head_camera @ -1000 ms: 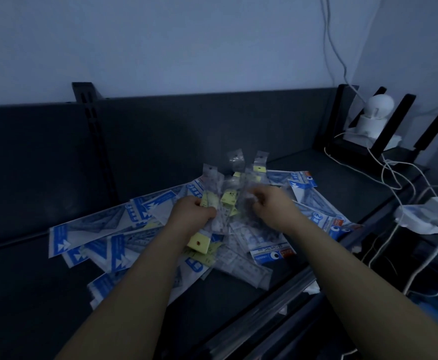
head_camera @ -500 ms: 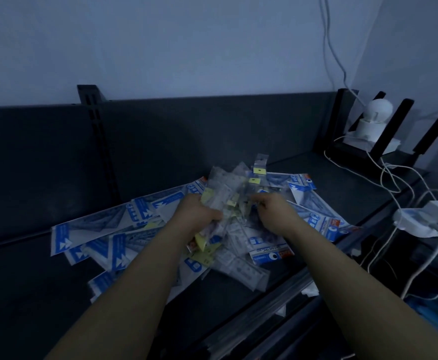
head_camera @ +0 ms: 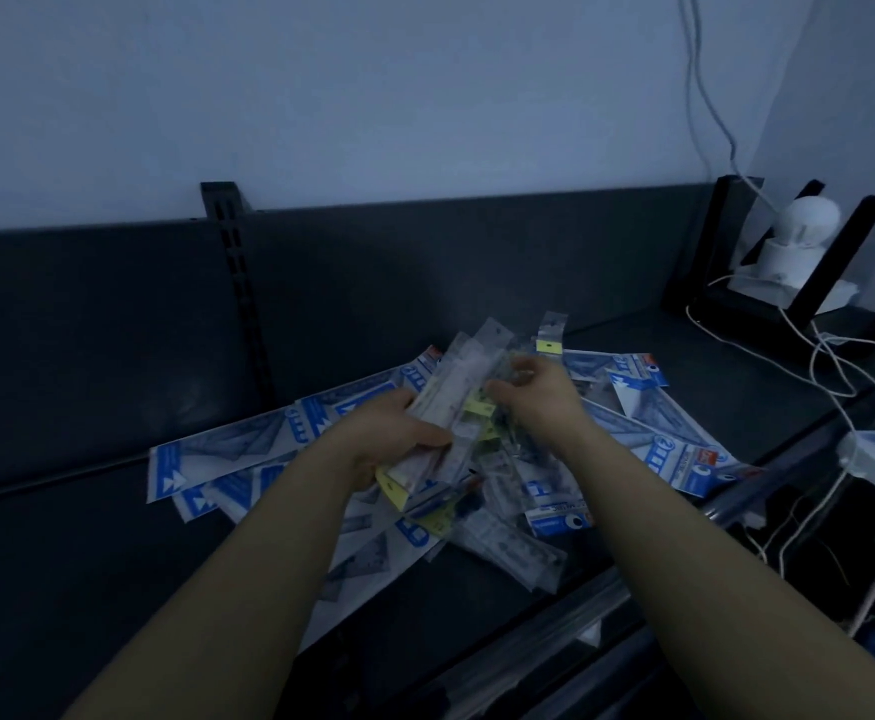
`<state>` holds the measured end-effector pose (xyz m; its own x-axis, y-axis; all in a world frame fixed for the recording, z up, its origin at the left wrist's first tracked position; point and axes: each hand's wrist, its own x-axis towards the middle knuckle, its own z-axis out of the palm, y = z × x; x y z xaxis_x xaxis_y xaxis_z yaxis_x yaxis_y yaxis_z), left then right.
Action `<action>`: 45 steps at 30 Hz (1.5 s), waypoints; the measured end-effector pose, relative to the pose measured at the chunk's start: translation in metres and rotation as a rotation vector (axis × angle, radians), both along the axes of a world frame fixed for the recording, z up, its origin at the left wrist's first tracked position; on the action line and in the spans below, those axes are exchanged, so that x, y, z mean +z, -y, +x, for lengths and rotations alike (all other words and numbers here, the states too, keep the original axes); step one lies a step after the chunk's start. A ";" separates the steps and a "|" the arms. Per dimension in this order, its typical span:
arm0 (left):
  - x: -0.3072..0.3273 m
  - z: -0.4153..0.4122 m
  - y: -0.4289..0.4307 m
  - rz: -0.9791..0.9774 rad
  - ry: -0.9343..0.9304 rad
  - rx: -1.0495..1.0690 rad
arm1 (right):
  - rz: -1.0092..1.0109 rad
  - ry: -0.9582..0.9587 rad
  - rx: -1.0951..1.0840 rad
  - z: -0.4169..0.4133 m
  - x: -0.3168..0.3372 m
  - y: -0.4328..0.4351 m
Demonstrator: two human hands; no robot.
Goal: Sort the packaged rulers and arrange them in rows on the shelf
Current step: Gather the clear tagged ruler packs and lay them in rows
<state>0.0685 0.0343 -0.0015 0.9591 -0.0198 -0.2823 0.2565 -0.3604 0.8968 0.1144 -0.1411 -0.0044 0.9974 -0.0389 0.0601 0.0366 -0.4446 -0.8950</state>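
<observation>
Blue-and-clear packaged rulers lie heaped on the dark shelf.

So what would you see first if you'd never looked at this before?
The two hands in the middle: the left hand grips a bundle of clear ruler packs, and the right hand, fingers curled, is at its top. Under them a messy pile of blue-and-white packs fans across the dark shelf. Far right stands a white round device.
</observation>
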 end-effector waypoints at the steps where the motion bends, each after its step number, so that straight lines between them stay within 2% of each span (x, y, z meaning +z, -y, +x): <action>1: 0.000 -0.001 -0.001 -0.010 0.001 -0.007 | 0.073 -0.006 -0.023 -0.001 0.000 -0.001; 4: 0.002 -0.008 -0.002 -0.041 0.014 -0.015 | 0.224 -0.045 -0.027 -0.007 0.001 -0.001; 7: 0.004 -0.015 -0.002 -0.085 0.050 -0.025 | 0.417 -0.154 0.098 -0.022 0.004 0.002; 10: 0.007 -0.023 0.004 -0.118 0.088 -0.027 | 0.397 -0.144 0.154 -0.039 0.010 0.004; 15: 0.021 -0.035 0.017 -0.209 0.104 -0.067 | 0.370 -0.028 0.103 -0.054 0.023 0.013; 19: 0.025 -0.046 0.011 -0.216 0.134 -0.021 | 0.423 -0.011 0.095 -0.060 0.026 0.006; 23: 0.024 -0.064 -0.012 -0.209 0.143 0.042 | 0.370 -0.017 0.115 -0.065 0.020 -0.017; 27: 0.021 -0.092 -0.045 -0.219 0.148 0.121 | 0.405 -0.025 0.176 -0.086 0.018 -0.054; 33: 0.023 -0.159 -0.113 -0.199 0.194 0.250 | 0.328 0.005 0.383 -0.137 0.026 -0.126; 36: 0.025 -0.207 -0.156 -0.160 0.233 0.334 | 0.345 0.000 0.453 -0.173 0.031 -0.176; 45: 0.026 -0.379 -0.295 -0.263 0.249 0.630 | 0.379 -0.060 0.724 -0.305 0.030 -0.343</action>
